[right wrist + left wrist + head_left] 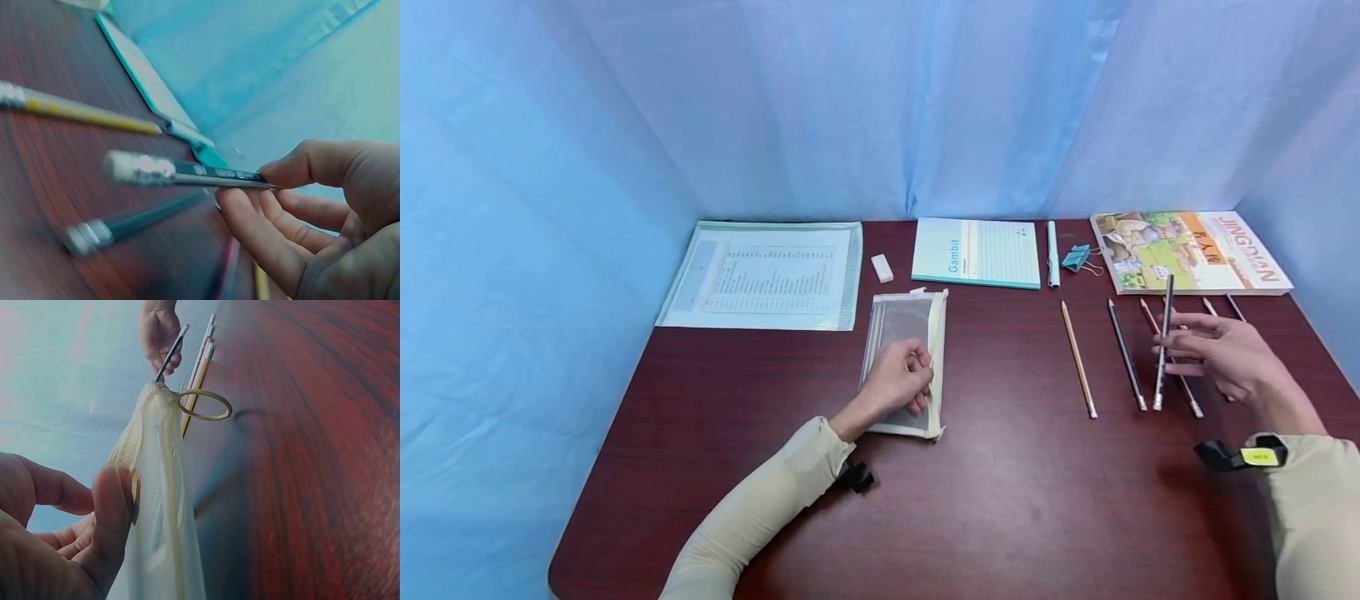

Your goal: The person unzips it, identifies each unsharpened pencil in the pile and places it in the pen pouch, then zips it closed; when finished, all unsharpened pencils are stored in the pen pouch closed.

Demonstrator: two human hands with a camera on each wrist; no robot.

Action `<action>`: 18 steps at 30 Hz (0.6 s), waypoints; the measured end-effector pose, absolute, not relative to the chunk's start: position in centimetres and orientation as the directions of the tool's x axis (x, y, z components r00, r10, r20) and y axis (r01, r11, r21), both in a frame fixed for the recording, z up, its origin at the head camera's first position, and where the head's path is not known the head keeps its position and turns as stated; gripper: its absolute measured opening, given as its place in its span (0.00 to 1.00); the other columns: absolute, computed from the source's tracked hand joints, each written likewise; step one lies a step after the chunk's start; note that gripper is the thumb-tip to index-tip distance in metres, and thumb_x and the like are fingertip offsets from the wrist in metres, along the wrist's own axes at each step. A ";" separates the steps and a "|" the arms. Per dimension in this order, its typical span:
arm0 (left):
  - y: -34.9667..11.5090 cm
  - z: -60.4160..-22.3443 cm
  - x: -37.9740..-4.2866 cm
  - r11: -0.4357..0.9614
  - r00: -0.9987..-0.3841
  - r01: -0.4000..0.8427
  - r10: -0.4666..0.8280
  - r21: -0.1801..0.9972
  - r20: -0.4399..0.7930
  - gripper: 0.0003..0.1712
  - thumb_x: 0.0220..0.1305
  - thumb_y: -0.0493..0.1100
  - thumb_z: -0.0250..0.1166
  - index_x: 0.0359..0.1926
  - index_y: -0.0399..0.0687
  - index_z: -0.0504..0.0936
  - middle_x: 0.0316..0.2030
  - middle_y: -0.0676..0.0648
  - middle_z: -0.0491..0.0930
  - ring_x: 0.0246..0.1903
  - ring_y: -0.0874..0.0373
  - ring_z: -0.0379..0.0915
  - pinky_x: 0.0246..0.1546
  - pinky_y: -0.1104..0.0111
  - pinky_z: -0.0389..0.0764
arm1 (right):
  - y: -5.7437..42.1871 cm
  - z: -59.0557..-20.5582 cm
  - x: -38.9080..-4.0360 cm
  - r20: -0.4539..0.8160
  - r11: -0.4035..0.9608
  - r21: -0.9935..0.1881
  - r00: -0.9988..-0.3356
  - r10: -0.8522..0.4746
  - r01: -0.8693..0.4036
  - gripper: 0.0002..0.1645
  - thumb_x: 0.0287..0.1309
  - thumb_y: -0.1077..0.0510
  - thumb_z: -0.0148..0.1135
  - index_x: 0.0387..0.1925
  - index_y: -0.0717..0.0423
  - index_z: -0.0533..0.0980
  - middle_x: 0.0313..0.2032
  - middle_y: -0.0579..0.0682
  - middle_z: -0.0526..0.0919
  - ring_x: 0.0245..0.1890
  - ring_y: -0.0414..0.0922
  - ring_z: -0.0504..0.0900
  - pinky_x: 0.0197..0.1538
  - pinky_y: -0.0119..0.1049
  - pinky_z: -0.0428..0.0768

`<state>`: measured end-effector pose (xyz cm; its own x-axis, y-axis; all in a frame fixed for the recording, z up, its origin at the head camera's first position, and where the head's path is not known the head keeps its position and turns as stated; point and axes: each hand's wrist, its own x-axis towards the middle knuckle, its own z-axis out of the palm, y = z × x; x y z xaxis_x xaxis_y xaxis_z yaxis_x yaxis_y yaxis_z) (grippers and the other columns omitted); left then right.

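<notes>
My left hand (898, 377) lies over a cream-edged, see-through zip pouch (901, 321) on the table. In the left wrist view its thumb and forefinger pinch the pouch at its zipper edge, by the gold zipper pull (135, 499). A cord loop (215, 416) sticks out at the pouch's far end. Off to the right, my right hand (1236, 354) holds a black pencil (1163, 342) between thumb and fingers, raised above the table. That pencil's white eraser end (119, 167) points away from the hand in the right wrist view.
Several pencils lie around the right hand, among them a yellow one (1078, 358) and a dark one (1126, 354). Along the back are a clear document folder (760, 321), an eraser (882, 268), a notebook (1000, 250), a pen (1052, 254), a binder clip (1077, 257) and a book (1180, 250).
</notes>
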<state>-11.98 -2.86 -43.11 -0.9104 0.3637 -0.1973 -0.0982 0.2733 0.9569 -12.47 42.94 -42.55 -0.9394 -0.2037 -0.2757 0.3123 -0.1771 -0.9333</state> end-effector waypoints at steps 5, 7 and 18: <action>-2.9 -43.1 -12.0 0.275 -0.911 -0.097 0.363 0.956 -0.197 0.05 0.62 0.28 0.54 0.30 0.38 0.71 0.15 0.47 0.76 0.08 0.63 0.73 0.10 0.64 0.83 | 40.4 -43.3 -13.0 -0.221 -0.248 -0.921 -0.928 -0.299 0.300 0.26 0.68 0.77 0.41 0.48 0.53 0.81 0.38 0.51 0.90 0.38 0.44 0.90 0.36 0.41 0.92; -2.9 -43.2 -12.0 0.277 -0.911 -0.096 0.362 0.956 -0.197 0.05 0.62 0.28 0.54 0.30 0.38 0.72 0.15 0.47 0.76 0.08 0.62 0.73 0.10 0.64 0.83 | 39.3 -43.5 -13.2 -0.216 -0.241 -0.924 -0.924 -0.316 0.298 0.26 0.68 0.77 0.41 0.48 0.52 0.82 0.38 0.51 0.89 0.39 0.43 0.90 0.36 0.40 0.92; -2.9 -43.3 -12.1 0.268 -0.910 -0.099 0.366 0.958 -0.197 0.05 0.61 0.28 0.53 0.30 0.38 0.71 0.16 0.45 0.77 0.08 0.61 0.73 0.10 0.64 0.82 | 32.8 -44.3 -13.7 -0.285 -0.116 -0.931 -0.887 -0.364 0.346 0.22 0.69 0.72 0.47 0.49 0.47 0.80 0.38 0.45 0.88 0.39 0.39 0.88 0.38 0.37 0.91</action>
